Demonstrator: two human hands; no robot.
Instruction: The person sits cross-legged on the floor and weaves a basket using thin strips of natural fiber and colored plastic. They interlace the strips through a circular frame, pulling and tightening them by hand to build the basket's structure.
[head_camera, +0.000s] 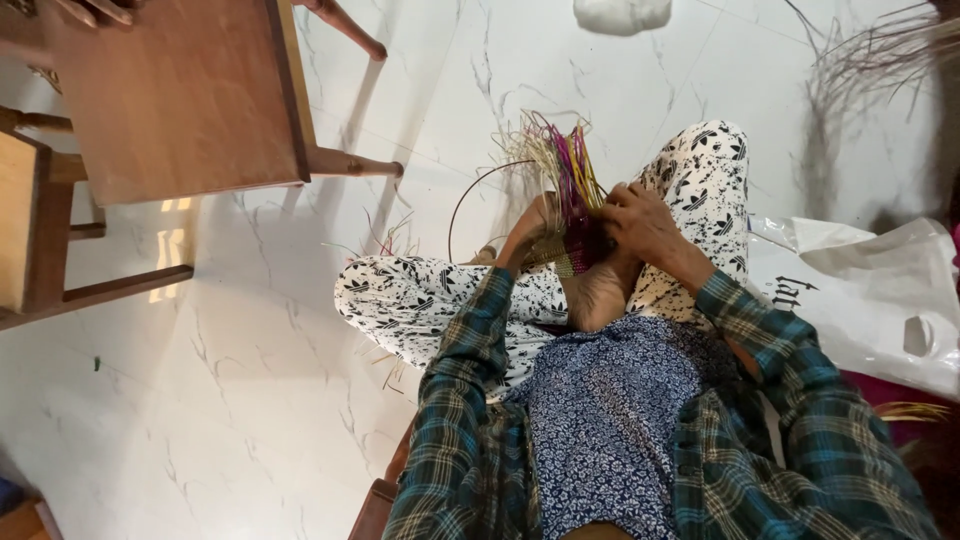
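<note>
I sit with legs crossed in black-and-white patterned trousers and hold a small woven piece (573, 262) of straw-coloured and purple strips over my lap. Loose strip ends (562, 160) fan upward from it in tan, purple and yellow. My left hand (528, 232) grips the piece from the left side. My right hand (638, 222) closes over the strips from the right, fingers curled around them. A thin dark curved strand (462, 205) arcs out to the left of the weaving.
A wooden chair (180, 100) stands at the upper left on the white marble floor (240, 400). A white plastic bag (870, 290) lies at the right. A bundle of loose dry strips (880, 50) lies at the top right, and a white lump (620, 14) at the top.
</note>
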